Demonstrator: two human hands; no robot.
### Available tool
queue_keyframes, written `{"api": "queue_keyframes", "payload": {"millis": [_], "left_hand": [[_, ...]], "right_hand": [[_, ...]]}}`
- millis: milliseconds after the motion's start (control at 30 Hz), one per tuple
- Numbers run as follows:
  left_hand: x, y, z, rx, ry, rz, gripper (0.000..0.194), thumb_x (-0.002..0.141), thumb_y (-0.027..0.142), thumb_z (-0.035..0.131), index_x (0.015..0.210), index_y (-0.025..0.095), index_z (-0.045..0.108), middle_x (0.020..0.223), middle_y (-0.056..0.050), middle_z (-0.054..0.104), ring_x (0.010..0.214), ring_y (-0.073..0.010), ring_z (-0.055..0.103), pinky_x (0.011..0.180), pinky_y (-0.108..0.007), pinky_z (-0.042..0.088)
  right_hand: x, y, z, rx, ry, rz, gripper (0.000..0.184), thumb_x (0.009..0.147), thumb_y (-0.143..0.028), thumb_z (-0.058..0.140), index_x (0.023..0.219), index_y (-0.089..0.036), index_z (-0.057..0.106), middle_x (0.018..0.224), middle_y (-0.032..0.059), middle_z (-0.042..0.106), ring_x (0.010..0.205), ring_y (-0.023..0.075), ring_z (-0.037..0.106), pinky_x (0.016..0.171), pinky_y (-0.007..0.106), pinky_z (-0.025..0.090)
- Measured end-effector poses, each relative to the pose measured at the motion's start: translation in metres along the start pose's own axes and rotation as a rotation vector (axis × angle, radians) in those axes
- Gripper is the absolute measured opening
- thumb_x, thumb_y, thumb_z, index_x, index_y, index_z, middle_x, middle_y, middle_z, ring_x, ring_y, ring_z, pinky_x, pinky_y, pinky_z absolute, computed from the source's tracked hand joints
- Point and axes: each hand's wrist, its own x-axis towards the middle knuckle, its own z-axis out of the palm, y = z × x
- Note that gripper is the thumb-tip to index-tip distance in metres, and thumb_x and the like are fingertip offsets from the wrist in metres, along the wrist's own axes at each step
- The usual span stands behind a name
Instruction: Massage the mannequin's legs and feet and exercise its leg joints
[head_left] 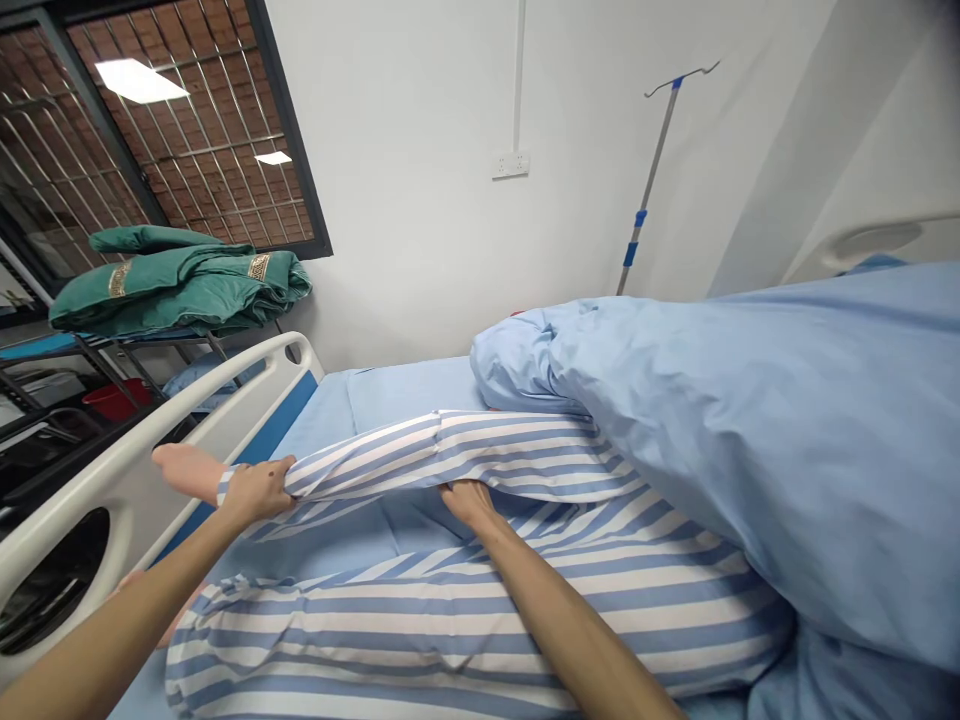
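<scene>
A figure in blue-and-white striped trousers lies on a bed with a light blue sheet. My left hand is closed around the ankle end of the raised far trouser leg, just behind a bare foot. My right hand reaches under the same leg near the knee, fingers tucked beneath the cloth and hidden. The near leg lies flat under my right forearm. A light blue duvet covers the upper body.
A white and blue footboard stands at the left end of the bed. Folded green blankets rest on a rack behind it. An IV pole leans by the white wall. A headboard shows at right.
</scene>
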Motion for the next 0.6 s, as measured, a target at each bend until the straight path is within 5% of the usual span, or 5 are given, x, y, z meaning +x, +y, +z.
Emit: {"api": "queue_keyframes", "payload": {"millis": [167, 600], "left_hand": [[0.016, -0.010, 0.003, 0.009, 0.031, 0.058, 0.031, 0.064, 0.042, 0.048, 0.089, 0.024, 0.052, 0.090, -0.006, 0.067, 0.085, -0.0269, 0.059, 0.075, -0.036, 0.034], [0.061, -0.026, 0.069, -0.014, 0.098, 0.127, 0.040, 0.063, 0.047, 0.050, 0.094, 0.022, 0.055, 0.090, -0.010, 0.066, 0.089, -0.0294, 0.057, 0.084, -0.040, 0.028]], "right_hand": [[0.003, 0.004, 0.002, -0.030, -0.071, 0.019, 0.037, 0.082, -0.029, 0.038, 0.111, -0.023, 0.060, 0.109, 0.0051, 0.063, 0.110, 0.0211, 0.051, 0.095, 0.029, 0.032], [0.012, 0.013, 0.015, -0.121, -0.278, 0.152, 0.047, 0.081, -0.037, 0.042, 0.123, -0.019, 0.049, 0.122, 0.0088, 0.055, 0.116, 0.0233, 0.046, 0.094, 0.031, 0.033]]}}
